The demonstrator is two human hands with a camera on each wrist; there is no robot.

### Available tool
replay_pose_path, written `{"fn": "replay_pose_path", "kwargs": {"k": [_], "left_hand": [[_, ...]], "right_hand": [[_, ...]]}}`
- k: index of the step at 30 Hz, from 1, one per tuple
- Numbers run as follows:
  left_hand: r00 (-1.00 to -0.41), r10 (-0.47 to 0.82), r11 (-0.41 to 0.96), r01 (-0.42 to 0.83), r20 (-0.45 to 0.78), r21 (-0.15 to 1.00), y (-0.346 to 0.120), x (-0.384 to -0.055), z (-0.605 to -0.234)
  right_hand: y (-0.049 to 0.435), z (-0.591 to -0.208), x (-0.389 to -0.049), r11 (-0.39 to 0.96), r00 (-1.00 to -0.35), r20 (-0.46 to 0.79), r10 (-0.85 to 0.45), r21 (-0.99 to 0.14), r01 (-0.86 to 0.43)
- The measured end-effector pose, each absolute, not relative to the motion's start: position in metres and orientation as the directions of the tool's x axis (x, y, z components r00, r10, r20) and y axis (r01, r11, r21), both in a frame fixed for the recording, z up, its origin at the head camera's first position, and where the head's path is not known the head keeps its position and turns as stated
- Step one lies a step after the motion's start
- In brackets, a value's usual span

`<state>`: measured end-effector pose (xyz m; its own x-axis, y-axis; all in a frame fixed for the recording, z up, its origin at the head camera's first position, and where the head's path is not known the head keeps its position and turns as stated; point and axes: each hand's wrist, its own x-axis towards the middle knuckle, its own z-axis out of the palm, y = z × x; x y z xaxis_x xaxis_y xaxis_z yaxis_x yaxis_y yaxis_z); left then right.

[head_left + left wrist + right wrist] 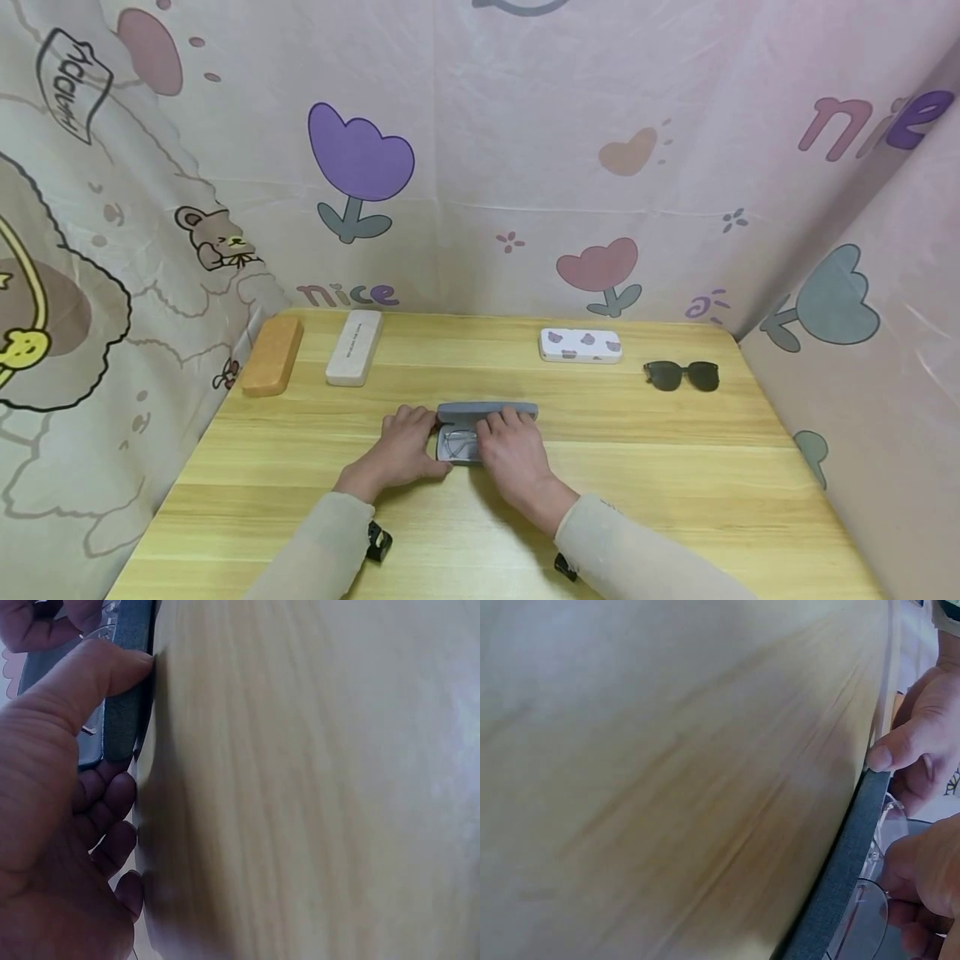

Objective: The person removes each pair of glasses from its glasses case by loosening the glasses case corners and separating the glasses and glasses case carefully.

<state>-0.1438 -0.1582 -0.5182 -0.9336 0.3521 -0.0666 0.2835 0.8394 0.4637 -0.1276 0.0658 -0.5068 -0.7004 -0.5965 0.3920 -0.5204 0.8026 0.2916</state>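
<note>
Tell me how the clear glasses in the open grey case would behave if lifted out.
The clear glasses look thin-framed, so probably light and somewhat fragile. Their lenses look smooth, likely slippery to pinch. The open grey case seems rigid; the left hand grips its end and the right hand rests over the glasses, so it should stay put.

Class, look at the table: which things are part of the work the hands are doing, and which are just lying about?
In use: grey case, open; clear glasses inside it; left hand holding its end; right hand on the glasses.

Lying about: orange case, beige case, patterned white case, sunglasses.
</note>
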Motion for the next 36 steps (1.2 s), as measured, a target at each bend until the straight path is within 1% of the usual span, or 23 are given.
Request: {"fn": "replay_pose_path", "kwargs": {"k": [11,18,28,36], "left_hand": [[-0.935,0.348,0.839,0.278,-0.068,0.468,-0.157,-0.145,-0.518],[-0.936,0.346,0.835,0.276,-0.064,0.476,-0.158,-0.145,-0.519],[-0.935,0.346,0.832,0.266,-0.08,0.487,-0.159,-0.144,-0.522],[-0.935,0.342,0.839,0.258,-0.094,0.479,-0.158,-0.145,-0.523]], "right_hand": [[0.071,-0.506,-0.128,0.786,-0.688,0.38,-0.618,0.282,-0.55],[0.079,-0.494,-0.127,0.783,-0.659,0.435,-0.614,0.229,-0.578],[0.101,-0.478,-0.124,0.789,-0.658,0.449,-0.604,0.223,-0.573],[0.126,-0.477,-0.122,0.794,-0.647,0.484,-0.589,0.198,-0.574]]}}
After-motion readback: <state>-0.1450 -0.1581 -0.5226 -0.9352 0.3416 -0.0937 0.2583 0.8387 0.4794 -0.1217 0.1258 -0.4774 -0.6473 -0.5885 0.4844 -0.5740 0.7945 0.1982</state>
